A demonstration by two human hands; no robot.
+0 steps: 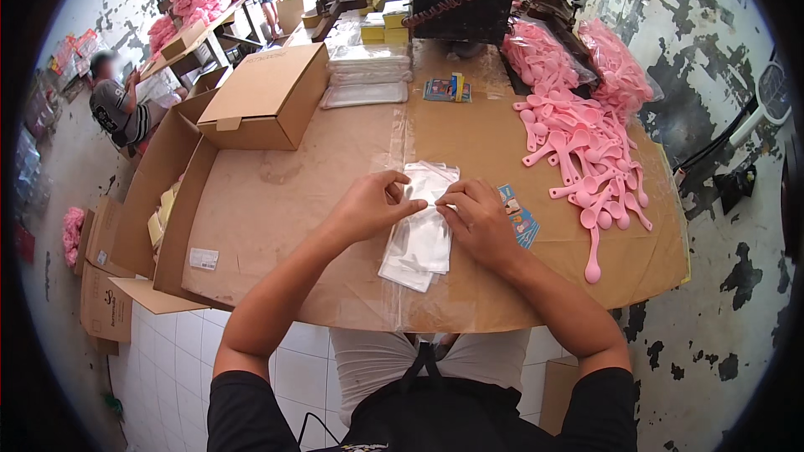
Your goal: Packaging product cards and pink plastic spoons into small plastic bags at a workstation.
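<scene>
With bare left hand (pixel 375 205) half open, thumb and forefinger apart, over glossy, crinkled, clear rectangular plastic bags (pixel 414 247), stacked askew near the front of the brown-topped table (pixel 285 209); with bare right hand (pixel 479 216) pinching, apparently on the uppermost.

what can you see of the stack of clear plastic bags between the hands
The clear plastic bags look thin, glossy and whitish where layers overlap. They are long and narrow, lying flat in a loose stack with uneven edges on the brown-covered table. The far end slants slightly right. The left hand and right hand meet at the stack's upper half; whether they pinch a single bag is too small to tell.
</scene>
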